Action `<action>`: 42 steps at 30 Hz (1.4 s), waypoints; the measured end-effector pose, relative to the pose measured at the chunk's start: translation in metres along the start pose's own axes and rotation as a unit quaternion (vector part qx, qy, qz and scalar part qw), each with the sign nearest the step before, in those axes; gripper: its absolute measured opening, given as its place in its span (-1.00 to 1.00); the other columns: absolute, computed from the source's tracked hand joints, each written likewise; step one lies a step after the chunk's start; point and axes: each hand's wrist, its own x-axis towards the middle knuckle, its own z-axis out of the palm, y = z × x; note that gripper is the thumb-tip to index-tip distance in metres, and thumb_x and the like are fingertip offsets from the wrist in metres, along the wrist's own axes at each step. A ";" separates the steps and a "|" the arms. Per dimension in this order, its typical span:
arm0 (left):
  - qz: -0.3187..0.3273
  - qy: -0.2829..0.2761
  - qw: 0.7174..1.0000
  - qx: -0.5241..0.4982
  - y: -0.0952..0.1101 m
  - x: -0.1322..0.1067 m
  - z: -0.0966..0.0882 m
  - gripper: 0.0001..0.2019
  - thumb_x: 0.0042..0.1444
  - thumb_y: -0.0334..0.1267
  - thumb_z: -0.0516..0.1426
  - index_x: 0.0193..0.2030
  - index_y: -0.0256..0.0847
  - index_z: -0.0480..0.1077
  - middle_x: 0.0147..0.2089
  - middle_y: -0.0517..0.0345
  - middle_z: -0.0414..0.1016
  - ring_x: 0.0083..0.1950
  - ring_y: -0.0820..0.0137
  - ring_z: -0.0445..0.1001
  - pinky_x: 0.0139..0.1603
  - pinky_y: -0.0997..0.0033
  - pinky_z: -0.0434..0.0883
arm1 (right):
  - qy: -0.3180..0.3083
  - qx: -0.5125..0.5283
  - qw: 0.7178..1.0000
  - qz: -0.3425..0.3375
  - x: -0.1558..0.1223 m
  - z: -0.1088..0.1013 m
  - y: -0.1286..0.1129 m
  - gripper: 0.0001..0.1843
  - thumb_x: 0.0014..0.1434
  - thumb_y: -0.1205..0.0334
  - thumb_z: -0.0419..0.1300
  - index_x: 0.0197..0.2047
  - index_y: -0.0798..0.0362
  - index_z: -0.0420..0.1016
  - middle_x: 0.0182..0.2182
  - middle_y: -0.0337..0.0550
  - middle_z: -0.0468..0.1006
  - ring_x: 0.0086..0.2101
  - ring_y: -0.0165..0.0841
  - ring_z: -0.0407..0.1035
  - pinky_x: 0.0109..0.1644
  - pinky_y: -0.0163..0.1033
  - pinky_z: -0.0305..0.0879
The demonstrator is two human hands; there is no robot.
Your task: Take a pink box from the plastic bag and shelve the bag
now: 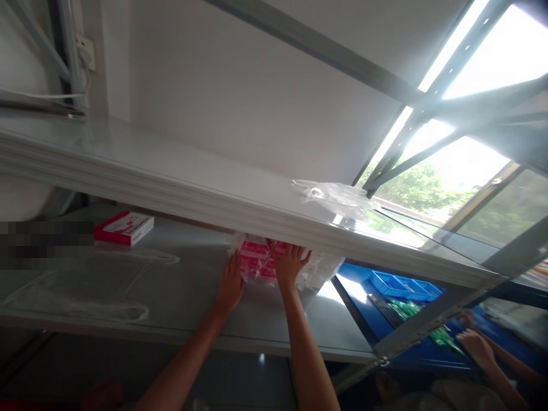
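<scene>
A bundle of pink-and-red packs wrapped in transparent plastic [257, 262] lies on the lower metal shelf, just under the edge of the white shelf above. My left hand [230, 283] presses against the bundle's left side. My right hand [290, 264] lies over its far right part with the fingers spread, and the bundle's back end is hidden beneath the upper shelf.
A red-and-white box [124, 227] and a limp transparent plastic bag [72, 297] lie on the lower shelf. Crumpled plastic [334, 197] rests on the upper shelf. At right, a blue tray [400, 285] stands below, where another person's hand [475, 348] reaches. Metal uprights frame the shelves.
</scene>
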 end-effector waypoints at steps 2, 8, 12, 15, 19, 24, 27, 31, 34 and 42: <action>-0.004 -0.006 1.000 0.000 0.000 0.000 -0.001 -0.20 0.05 -0.56 -0.12 0.43 -0.30 -0.37 0.45 -0.17 -0.13 0.44 0.16 -0.10 0.35 0.02 0.08 | -0.002 0.001 1.000 -0.003 0.000 -0.002 0.000 -0.34 0.19 -0.19 0.05 0.11 0.22 0.38 -0.01 0.24 0.44 0.12 0.01 0.14 0.22 0.24 -0.17; -0.020 -0.022 1.000 -0.009 0.003 0.001 -0.005 -0.21 0.03 -0.57 -0.11 0.43 -0.35 -0.31 0.44 -0.18 -0.10 0.43 0.16 -0.09 0.36 0.03 0.07 | -0.032 0.003 0.999 0.003 -0.001 -0.004 0.000 -0.37 0.24 -0.13 -0.01 0.14 0.23 0.32 0.04 0.25 0.39 0.15 -0.01 0.09 0.22 0.27 -0.20; -0.027 -0.031 0.999 -0.014 0.004 0.000 -0.007 -0.20 0.02 -0.58 -0.11 0.43 -0.35 -0.30 0.45 -0.15 -0.15 0.44 0.17 -0.13 0.37 0.01 0.06 | -0.038 0.016 0.999 0.006 0.001 -0.004 0.000 -0.39 0.25 -0.11 -0.03 0.11 0.24 0.34 0.04 0.26 0.39 0.16 0.00 0.09 0.23 0.29 -0.23; -0.036 -0.038 0.998 -0.024 0.005 0.000 -0.007 -0.20 0.00 -0.59 -0.10 0.42 -0.38 -0.25 0.45 -0.16 -0.16 0.45 0.17 -0.18 0.37 0.03 0.05 | -0.029 0.042 0.998 0.039 -0.002 -0.006 -0.008 -0.38 0.27 -0.09 -0.08 0.16 0.24 0.28 0.09 0.30 0.34 0.19 0.02 0.07 0.23 0.34 -0.27; -0.040 -0.008 0.997 -0.060 0.007 0.001 -0.009 -0.20 -0.01 -0.61 -0.08 0.41 -0.35 -0.24 0.46 -0.19 -0.24 0.46 0.16 -0.22 0.37 -0.03 0.04 | -0.024 0.109 0.990 0.082 -0.030 -0.024 -0.037 -0.23 0.27 -0.11 -0.14 0.33 0.31 -0.02 0.26 0.41 0.05 0.29 0.07 -0.17 0.21 0.41 -0.31; -0.103 0.080 0.987 -0.099 0.017 -0.008 -0.027 -0.28 0.10 -0.54 -0.06 0.40 -0.21 -0.20 0.47 -0.16 -0.30 0.45 0.14 -0.18 0.35 -0.06 0.08 | -0.136 0.233 0.961 0.057 -0.104 -0.055 -0.079 -0.28 0.29 -0.03 -0.19 0.39 0.20 -0.18 0.33 0.27 -0.08 0.32 0.00 -0.23 0.22 0.38 -0.21; -0.148 0.112 0.981 -0.062 0.019 -0.018 -0.060 -0.29 0.04 -0.59 -0.05 0.36 -0.20 -0.06 0.46 -0.14 -0.28 0.45 0.13 -0.16 0.36 -0.07 0.06 | -0.230 0.283 0.930 0.055 -0.138 -0.056 -0.089 -0.31 0.31 0.03 -0.25 0.40 0.20 -0.20 0.32 0.25 -0.02 0.32 -0.02 -0.20 0.21 0.35 -0.12; -0.143 0.073 0.983 0.091 -0.013 -0.034 -0.129 -0.41 0.06 -0.53 0.02 0.28 -0.23 0.14 0.42 -0.18 -0.09 0.41 0.07 -0.05 0.35 -0.17 -0.04 | -0.322 0.279 0.905 -0.001 -0.157 -0.047 -0.087 -0.37 0.30 0.07 -0.23 0.33 0.23 0.06 0.30 0.19 0.07 0.32 -0.04 -0.17 0.26 0.28 -0.13; -0.167 0.020 0.961 0.218 -0.060 -0.055 -0.182 -0.49 0.07 -0.43 0.08 0.21 -0.34 0.23 0.36 -0.32 0.05 0.38 -0.07 0.03 0.31 -0.34 -0.16 | -0.352 0.253 0.900 -0.045 -0.160 -0.043 -0.086 -0.43 0.28 0.13 -0.18 0.22 0.23 0.28 0.26 0.15 0.18 0.30 -0.06 -0.09 0.29 0.22 -0.14; -0.157 -0.142 0.955 0.205 -0.122 -0.108 -0.253 -0.60 0.10 -0.59 -0.04 0.03 -0.32 0.42 0.09 -0.15 0.47 0.14 0.24 0.42 0.15 0.19 0.36 | -0.347 0.260 0.901 -0.028 -0.157 -0.050 -0.088 -0.50 0.22 0.17 -0.11 0.13 0.17 0.37 0.16 0.12 0.34 0.19 -0.10 0.16 0.26 0.12 -0.02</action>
